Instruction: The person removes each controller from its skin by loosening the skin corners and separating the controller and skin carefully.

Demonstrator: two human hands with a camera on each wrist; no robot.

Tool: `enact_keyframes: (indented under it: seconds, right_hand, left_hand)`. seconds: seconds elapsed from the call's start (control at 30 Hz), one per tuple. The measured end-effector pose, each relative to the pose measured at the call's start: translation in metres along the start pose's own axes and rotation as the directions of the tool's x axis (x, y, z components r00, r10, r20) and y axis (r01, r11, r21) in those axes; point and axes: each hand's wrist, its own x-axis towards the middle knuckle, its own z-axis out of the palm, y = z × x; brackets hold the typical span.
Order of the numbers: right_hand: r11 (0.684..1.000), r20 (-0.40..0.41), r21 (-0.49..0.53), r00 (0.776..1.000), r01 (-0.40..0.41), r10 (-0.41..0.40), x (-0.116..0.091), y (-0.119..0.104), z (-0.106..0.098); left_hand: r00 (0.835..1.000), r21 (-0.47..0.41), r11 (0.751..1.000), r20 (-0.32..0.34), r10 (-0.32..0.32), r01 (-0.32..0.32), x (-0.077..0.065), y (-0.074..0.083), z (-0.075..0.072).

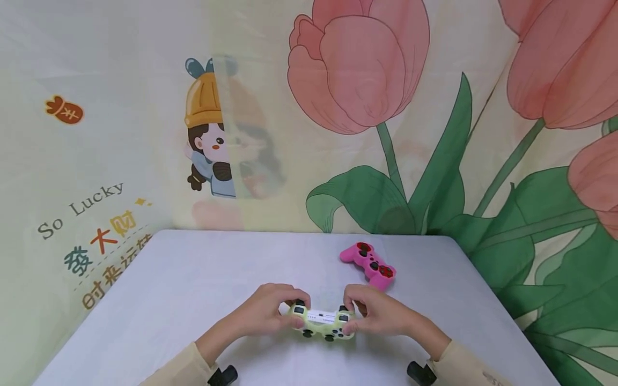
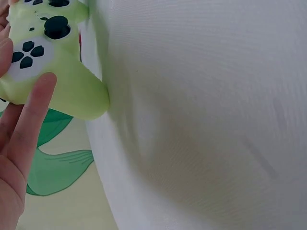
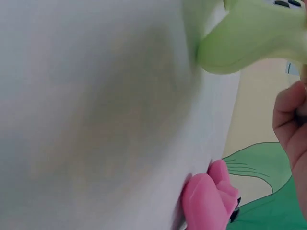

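Both hands hold a light green game controller (image 1: 321,318) between them, low over the white table. My left hand (image 1: 271,310) pinches its left end, with fingers on the top edge and the thumb at the near side. At the other end my right hand (image 1: 381,312) grips it in the same manner. In the left wrist view the controller (image 2: 76,88) shows its black direction buttons and a black thumbstick. One handle tip there meets or nearly meets the tabletop. The right wrist view catches a handle of the controller (image 3: 244,40) and part of my right hand (image 3: 293,117).
A pink game controller (image 1: 370,264) with red and black buttons lies on the white table (image 1: 217,268), beyond my right hand. Behind the table's far edge stands a printed backdrop (image 1: 260,32) with tulips and a cartoon figure.
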Motion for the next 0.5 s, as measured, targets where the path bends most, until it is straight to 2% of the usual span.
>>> enact_keyframes:
  seconds: [0.1,0.2,0.33,0.5]
  right_hand:
    - [0.997,-0.07,-0.043,0.996,0.059,-0.062,-0.003,0.002,0.004]
    - [0.993,-0.148,-0.099,0.986,0.064,-0.078,-0.006,0.002,0.006]
    - [0.989,-0.262,-0.148,0.963,0.014,-0.053,-0.009,0.0,0.01]
    - [0.978,-0.366,-0.168,0.929,-0.128,0.059,-0.01,-0.007,0.018]
  left_hand:
    - [1.0,-0.013,1.0,-0.019,-0.017,0.017,-0.001,-0.002,0.001]
    - [0.999,-0.02,0.999,-0.036,-0.036,0.035,0.001,-0.001,0.002]
    - [0.996,-0.049,0.996,-0.048,-0.076,0.073,0.007,-0.002,0.003]
    - [0.99,-0.176,0.975,-0.021,-0.14,0.134,0.011,-0.006,0.005]
